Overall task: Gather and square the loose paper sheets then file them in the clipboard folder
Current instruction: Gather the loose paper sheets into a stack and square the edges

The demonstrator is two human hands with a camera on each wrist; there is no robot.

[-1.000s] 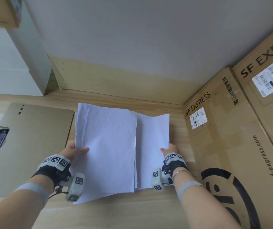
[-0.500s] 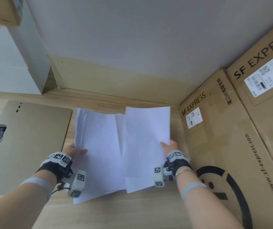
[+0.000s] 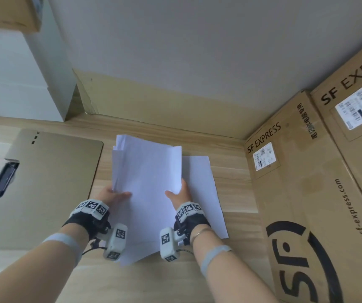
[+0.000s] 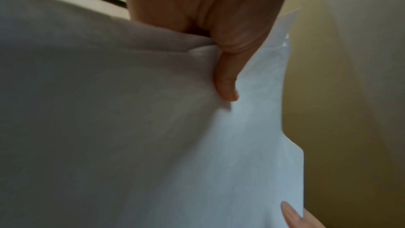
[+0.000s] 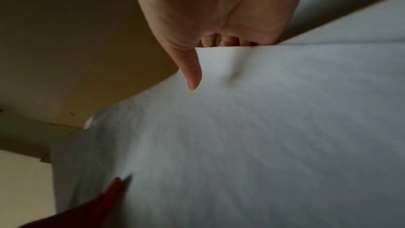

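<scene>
Nearest the camera, the left hand (image 3: 112, 196) pinches the left edge of the paper stack (image 3: 147, 182), thumb on top and fingers curled beneath; the right hand (image 3: 180, 195) grips the right edge the same way. The stack is lifted over the wooden counter (image 3: 175, 278), its long axis running away from the person, top corners uneven. One loose sheet (image 3: 206, 193) lies flat on the counter just right of the stack, partly under it, long axis also pointing away. Left of the stack lies the tan clipboard folder (image 3: 51, 182), flat, with a dark clip (image 3: 2, 180) on its left. Cardboard boxes (image 3: 307, 193) stand close on the right. A wall (image 3: 175, 62) rises behind.
</scene>
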